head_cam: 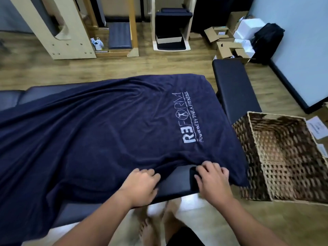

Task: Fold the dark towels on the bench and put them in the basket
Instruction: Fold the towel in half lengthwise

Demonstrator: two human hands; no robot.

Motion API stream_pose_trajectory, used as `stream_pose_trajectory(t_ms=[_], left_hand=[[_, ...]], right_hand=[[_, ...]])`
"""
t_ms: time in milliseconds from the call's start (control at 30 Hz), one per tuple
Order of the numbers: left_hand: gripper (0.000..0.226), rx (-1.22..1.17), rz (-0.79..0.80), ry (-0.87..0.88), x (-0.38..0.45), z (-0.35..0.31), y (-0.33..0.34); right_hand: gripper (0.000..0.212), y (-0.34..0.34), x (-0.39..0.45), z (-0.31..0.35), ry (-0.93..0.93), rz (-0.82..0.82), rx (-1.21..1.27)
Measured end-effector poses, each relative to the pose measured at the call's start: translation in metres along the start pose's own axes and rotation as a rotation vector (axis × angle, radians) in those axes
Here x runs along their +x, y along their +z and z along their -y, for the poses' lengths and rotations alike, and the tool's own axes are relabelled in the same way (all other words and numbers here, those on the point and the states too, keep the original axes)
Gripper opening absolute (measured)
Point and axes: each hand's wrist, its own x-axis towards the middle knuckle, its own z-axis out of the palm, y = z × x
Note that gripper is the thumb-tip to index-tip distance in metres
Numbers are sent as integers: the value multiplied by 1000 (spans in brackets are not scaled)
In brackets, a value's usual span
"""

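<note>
**Dark towel spread on bench, near edge gripped by both hands**

A dark navy towel (92,132) is seen spread flat over a padded bench (177,189), covering most of its top and draping off the near left side. White lettering (186,119) is printed on the towel toward its right end, reading "REFORM" with a smaller line below it. Soft creases are seen running across the cloth from the far middle toward the left.

The near edge of the towel is held by both hands. The left hand (142,185) is placed at the bench's near edge with fingers curled into the cloth, a fold bunched under the fingertips. The right hand (213,180) is set just beside it to the right, fingers curled over and clamped on the towel's hem near its right corner. Between the two hands a strip of bare bench padding is exposed where the edge is lifted. Both forearms are seen reaching in from the bottom of the view; bare feet (159,226) are visible below on the floor, blurred.

A woven basket (248,139) is seen on the floor just right of the bench, touching or nearly touching the towel's right end; nothing is visible inside it. A second dark padded bench (232,84) is seen behind the basket. Cardboard boxes (223,45) and a black bag (268,39) are piled by the far right wall. Wooden equipment (58,29) is standing along the far side.
</note>
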Motion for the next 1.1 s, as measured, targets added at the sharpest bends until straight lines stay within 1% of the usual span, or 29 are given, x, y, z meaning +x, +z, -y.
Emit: stream_pose_trajectory(t_ms=[67,133,167,233,267,300,400,433,500,533,600,667,733,833,867,900,967,1000,1033,1067,1100], left_hand=[[27,-35,14,-114,-10,-5,6],[22,-101,2,-256,-10,-11,3],[19,-88,14,-293,-9,-14,1],[23,4,60,-313,-6,-21,-5],[24,18,71,-325,-5,-24,-7],[23,-21,68,-346,-4,-26,-9],[17,-331,35,-370,-5,-34,-10],[15,-424,63,-370,-6,-39,-11],[17,-604,176,-366,-9,-50,-13],[19,-673,234,-363,-12,-56,-12],[23,-730,307,-357,-18,-69,-11],[14,-742,327,-341,-23,-82,-7],[9,-675,322,-332,-24,-91,-4],[10,-406,288,-363,-24,-96,-5],[10,-353,277,-376,-23,-97,-5],[10,-335,289,-387,-23,-96,-3],[10,-337,392,-369,-23,-95,1],[11,-347,458,-352,-23,-95,2],[11,-354,507,-347,-22,-95,4],[11,-350,520,-350,-21,-96,4],[9,-337,498,-357,-19,-98,3]], right_hand=[[31,-2,6,-1,99,18,3],[40,-8,13,-3,193,65,15],[43,-11,16,-4,218,96,27],[47,-13,20,-9,230,138,59],[49,-13,21,-11,224,138,74],[50,-13,22,-14,218,122,93],[51,-9,24,-20,172,56,178],[53,-8,24,-21,119,37,183],[54,-7,22,-21,-23,24,166],[53,-5,20,-20,-79,22,161],[44,-2,15,-17,-142,16,159],[34,2,11,-16,-183,-6,155],[25,2,9,-17,-225,-49,147],[9,-8,-1,-27,-264,-96,156],[6,-13,-8,-33,-273,-75,138],[11,-18,-15,-37,-296,17,93],[23,-27,-32,-45,-348,320,-6],[28,-29,-39,-50,-341,452,3],[32,-30,-44,-55,-303,534,41],[36,-30,-46,-59,-244,536,90],[39,-31,-46,-64,-167,492,115]])
